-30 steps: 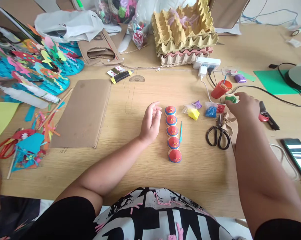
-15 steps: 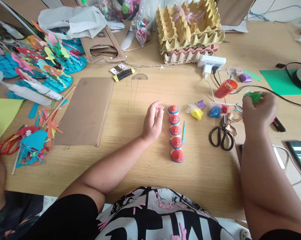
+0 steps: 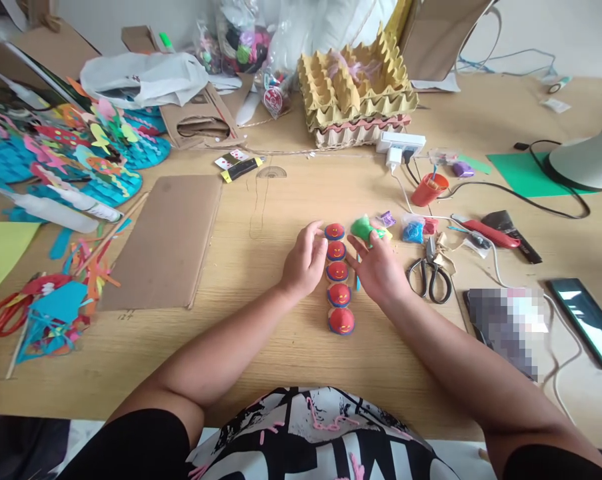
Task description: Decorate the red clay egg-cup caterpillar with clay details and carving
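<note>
A row of several red domed clay pieces (image 3: 337,271) with blue rims and yellow smiling faces runs up the table. Left of its far end rests my left hand (image 3: 305,259), fingers loosely curved and nothing visible in them. On the other side, my right hand (image 3: 383,270) has its fingers spread towards the row. Just beyond those fingertips is a bright green clay lump (image 3: 362,227), partly over a yellow packet; whether the fingers touch it is unclear. A thin blue tool (image 3: 357,275) lies between the row and my right hand, partly covered.
Black-handled scissors (image 3: 429,273), a blue clay packet (image 3: 413,230) and an orange cup (image 3: 429,190) are to the right. Farther right lies a phone (image 3: 588,323) with cables. Flat cardboard (image 3: 163,240) and paper scraps occupy the left; egg trays (image 3: 355,100) stand behind.
My right hand has come in from the far right with the green clay, now beside the row, and its fingers have spread. My left hand stays by the row. The view has shifted slightly.
</note>
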Motion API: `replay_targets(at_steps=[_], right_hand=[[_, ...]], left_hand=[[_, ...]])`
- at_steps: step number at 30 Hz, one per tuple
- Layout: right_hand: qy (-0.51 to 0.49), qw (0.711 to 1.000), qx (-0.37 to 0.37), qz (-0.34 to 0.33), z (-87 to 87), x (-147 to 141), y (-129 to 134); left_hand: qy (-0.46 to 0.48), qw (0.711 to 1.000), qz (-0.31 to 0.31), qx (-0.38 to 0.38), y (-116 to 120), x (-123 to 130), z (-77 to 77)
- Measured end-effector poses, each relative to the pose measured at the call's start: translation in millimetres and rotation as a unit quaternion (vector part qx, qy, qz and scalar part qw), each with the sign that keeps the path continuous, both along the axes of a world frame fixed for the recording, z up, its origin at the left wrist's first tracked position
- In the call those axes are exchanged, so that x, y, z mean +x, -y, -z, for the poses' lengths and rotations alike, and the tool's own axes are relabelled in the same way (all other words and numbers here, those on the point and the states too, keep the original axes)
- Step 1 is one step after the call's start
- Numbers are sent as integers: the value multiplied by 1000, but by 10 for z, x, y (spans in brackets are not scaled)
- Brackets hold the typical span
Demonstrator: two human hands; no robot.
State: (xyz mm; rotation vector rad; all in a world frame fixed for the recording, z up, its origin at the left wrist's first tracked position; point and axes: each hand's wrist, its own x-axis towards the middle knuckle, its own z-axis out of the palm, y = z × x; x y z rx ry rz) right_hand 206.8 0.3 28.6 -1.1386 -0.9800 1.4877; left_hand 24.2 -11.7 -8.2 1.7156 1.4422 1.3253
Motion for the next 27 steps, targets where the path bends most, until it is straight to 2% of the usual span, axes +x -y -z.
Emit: replay_targets(at_steps=[6, 11, 18, 27], right_hand=[[-130, 990, -47, 17, -56, -113, 95], [-201, 978, -53, 10, -36, -190, 19], [-209, 973, -85, -43, -11, -183, -241], [-164, 978, -81, -97, -74, -115, -239]], left_hand=[[-4, 1000, -18, 2, 37, 16, -32], [-31, 999, -18, -2, 66, 29, -31], [-46, 997, -35, 49, 31, 36, 32], [-34, 997, -45, 49, 7, 15, 52]])
